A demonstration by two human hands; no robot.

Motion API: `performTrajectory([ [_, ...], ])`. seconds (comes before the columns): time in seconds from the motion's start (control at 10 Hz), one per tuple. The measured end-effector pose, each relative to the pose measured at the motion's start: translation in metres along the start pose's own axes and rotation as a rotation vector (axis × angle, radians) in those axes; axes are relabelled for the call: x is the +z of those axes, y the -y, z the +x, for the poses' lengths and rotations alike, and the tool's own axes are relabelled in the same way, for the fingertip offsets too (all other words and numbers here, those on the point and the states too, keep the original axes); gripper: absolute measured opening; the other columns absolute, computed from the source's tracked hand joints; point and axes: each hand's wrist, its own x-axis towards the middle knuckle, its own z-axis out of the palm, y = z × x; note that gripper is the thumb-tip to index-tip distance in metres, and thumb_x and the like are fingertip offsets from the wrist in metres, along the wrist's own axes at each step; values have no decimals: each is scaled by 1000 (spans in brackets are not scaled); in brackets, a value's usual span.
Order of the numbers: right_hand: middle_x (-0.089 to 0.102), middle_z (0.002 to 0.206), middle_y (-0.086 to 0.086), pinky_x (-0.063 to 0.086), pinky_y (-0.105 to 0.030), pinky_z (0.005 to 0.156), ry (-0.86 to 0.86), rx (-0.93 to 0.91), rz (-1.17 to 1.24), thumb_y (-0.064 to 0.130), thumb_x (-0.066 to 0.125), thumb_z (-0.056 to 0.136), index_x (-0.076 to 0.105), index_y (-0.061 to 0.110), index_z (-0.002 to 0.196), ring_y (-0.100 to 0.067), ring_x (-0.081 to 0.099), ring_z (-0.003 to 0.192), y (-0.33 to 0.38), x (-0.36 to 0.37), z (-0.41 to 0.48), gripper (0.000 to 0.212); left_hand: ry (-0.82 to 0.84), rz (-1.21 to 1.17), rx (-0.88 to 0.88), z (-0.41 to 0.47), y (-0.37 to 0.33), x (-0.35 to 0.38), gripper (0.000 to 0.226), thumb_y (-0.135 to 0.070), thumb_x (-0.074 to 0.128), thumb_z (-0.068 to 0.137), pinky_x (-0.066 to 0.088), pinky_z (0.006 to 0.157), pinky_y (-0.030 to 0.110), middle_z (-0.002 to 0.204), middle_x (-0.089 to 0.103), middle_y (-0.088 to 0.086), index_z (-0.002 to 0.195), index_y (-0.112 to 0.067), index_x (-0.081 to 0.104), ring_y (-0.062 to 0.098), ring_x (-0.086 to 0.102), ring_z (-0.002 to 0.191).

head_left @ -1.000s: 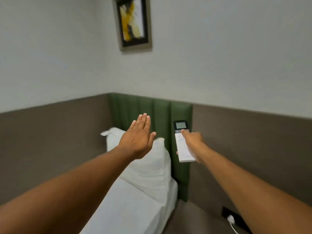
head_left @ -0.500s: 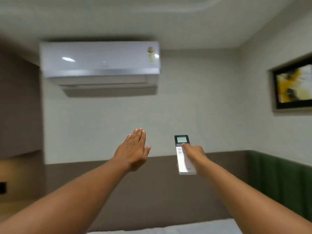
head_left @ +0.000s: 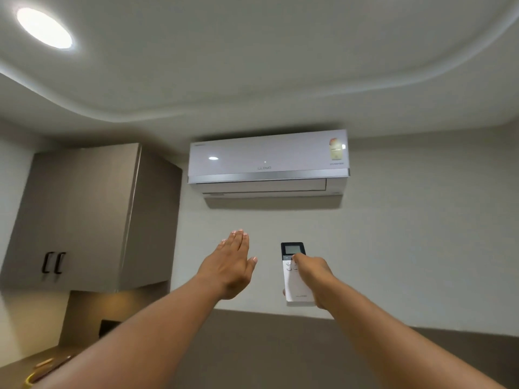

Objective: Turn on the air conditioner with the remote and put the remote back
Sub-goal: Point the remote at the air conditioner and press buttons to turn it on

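A white wall-mounted air conditioner (head_left: 268, 164) hangs high on the wall ahead, its flap closed. My right hand (head_left: 314, 279) grips a slim white remote (head_left: 292, 279) with a dark screen at its top, held upright and aimed at the unit; my thumb rests on the buttons just under the screen. My left hand (head_left: 231, 266) is stretched out flat to the left of the remote, fingers together and thumb out, holding nothing.
A grey wall cabinet (head_left: 84, 217) with two black handles hangs left of the unit. A round ceiling light (head_left: 43, 28) glows at the top left. A counter with small objects (head_left: 42, 366) shows at the lower left.
My view has swung from the bed corner up and left to the air conditioner, which now sits centred above my hands. Both arms stayed outstretched, the remote still in my right hand.
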Motion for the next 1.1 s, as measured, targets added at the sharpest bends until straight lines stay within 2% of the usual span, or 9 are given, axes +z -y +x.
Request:
performTrajectory([
  [0.2,74,122,-24,58,-55,102,-77,-19,-3,23,49,96,65,4,111,-45,74,108,19,-21,-2,29,-3,-33,32,7,-25,-3,67,-46,15,101,-2,120,34,163,-9,7,154,-10,-5,17,-9,149],
  [0.3,74,123,-22,58,-53,103,-98,-17,-28,22,49,96,66,5,110,-44,75,109,27,-32,-8,28,-6,-53,46,10,-38,0,67,-46,15,100,-3,119,33,163,-9,6,154,-11,-5,17,-9,149],
  [0.5,75,122,-22,58,-52,103,-93,-23,-96,19,48,94,59,13,90,-43,76,108,32,-37,-20,13,2,-56,49,8,-46,3,67,-47,14,100,-3,118,34,163,-10,6,154,-11,-6,17,-9,149],
  [1.1,75,122,-22,57,-53,104,-72,-27,-109,20,49,91,58,13,89,-43,75,109,30,-39,-26,12,5,-35,51,5,-35,-8,66,-46,14,101,-3,118,33,163,-10,6,154,-11,-5,17,-9,149],
])
